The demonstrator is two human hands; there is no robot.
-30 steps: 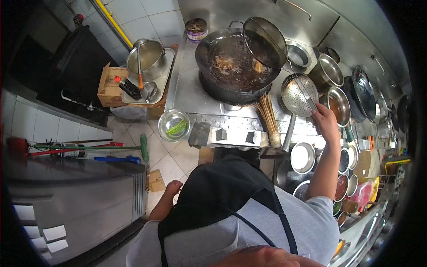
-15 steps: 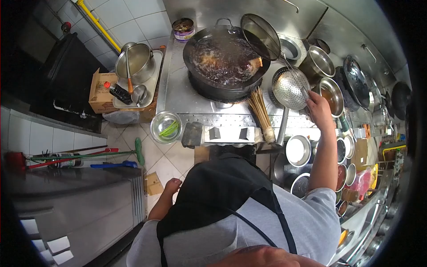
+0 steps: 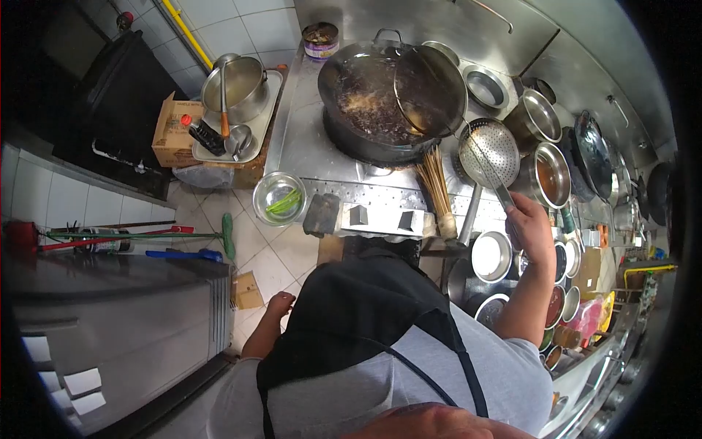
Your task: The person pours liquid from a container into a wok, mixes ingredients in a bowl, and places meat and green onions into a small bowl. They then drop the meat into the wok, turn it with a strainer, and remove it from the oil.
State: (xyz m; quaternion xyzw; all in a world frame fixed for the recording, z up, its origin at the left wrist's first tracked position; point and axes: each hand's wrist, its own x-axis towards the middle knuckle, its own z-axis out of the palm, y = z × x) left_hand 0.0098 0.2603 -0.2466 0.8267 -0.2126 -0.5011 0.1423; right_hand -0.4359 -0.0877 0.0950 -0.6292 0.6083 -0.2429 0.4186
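Note:
In my right hand (image 3: 530,223) is the metal handle of a wire mesh skimmer (image 3: 440,86), the fingers wrapped round it. The round mesh is over the right side of a black wok (image 3: 355,139) and partly hides it. Dark liquid (image 3: 365,91) bubbles in the wok, with lighter brown food in it. Beneath the skimmer's handle, a perforated ladle (image 3: 488,150) rests on the stove. A bamboo wok brush (image 3: 436,192) lies beside it. My left hand (image 3: 281,303) hangs low by the black apron (image 3: 336,307), fingers loosely curled, with nothing visible in it.
Left of the wok, a tray (image 3: 274,91) bears a steel pot (image 3: 248,84) and a dark bottle (image 3: 207,137). A glass bowl (image 3: 272,214) with green vegetable pieces sits at the stove's front edge. Pots (image 3: 550,175) and several bowls (image 3: 491,256) crowd the right.
The skimmer's mesh has come down from above the wok's right rim, over the liquid. My right hand has moved slightly down and toward me. The view has shifted slightly.

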